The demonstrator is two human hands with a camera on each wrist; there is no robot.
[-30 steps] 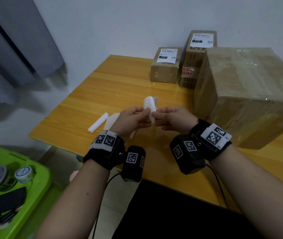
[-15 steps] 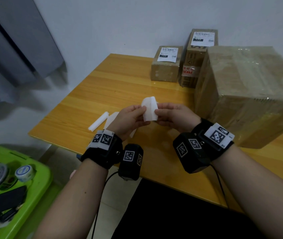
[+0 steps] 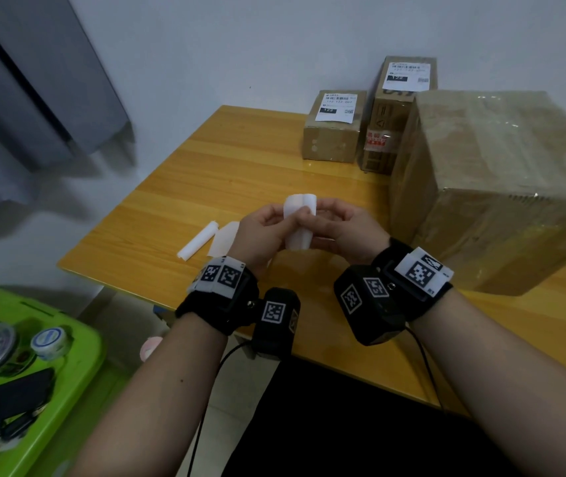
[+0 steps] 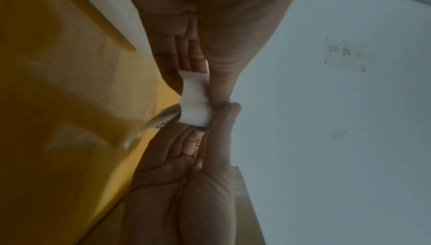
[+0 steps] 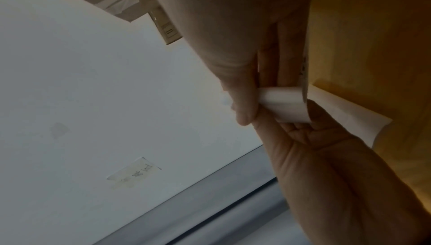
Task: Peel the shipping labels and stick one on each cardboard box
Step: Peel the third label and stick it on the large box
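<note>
- A person's left hand (image 3: 262, 232) and right hand (image 3: 347, 228) meet above the wooden table (image 3: 206, 173), both pinching one curled white shipping label (image 3: 298, 222) between thumbs and fingertips; the fingers of each hand are curled in on the paper, the thumbs nearly touching.
- From the left wrist camera the label (image 4: 194, 101) shows as a small white roll clamped between the two hands' fingertips, held off the tabletop.
- The right wrist camera shows a loose white flap trailing from the label (image 5: 285, 104) past the left hand's fingers (image 5: 300, 134).
- A rolled white strip (image 3: 197, 241) and a flat white sheet (image 3: 224, 237) lie on the table just left of the hands, the sheet partly hidden behind the left wrist.
- A large cardboard box (image 3: 495, 187) stands close on the right, beside the right hand, its top bare of any label.
- Behind it, against the wall, a small box (image 3: 333, 139) and a taller box (image 3: 390, 132) each carry a printed label on top; the large box hides the taller one's right side.
- A green bin (image 3: 78, 366) with a tape roll (image 3: 49, 342) and dark items sits on the floor at lower left.
</note>
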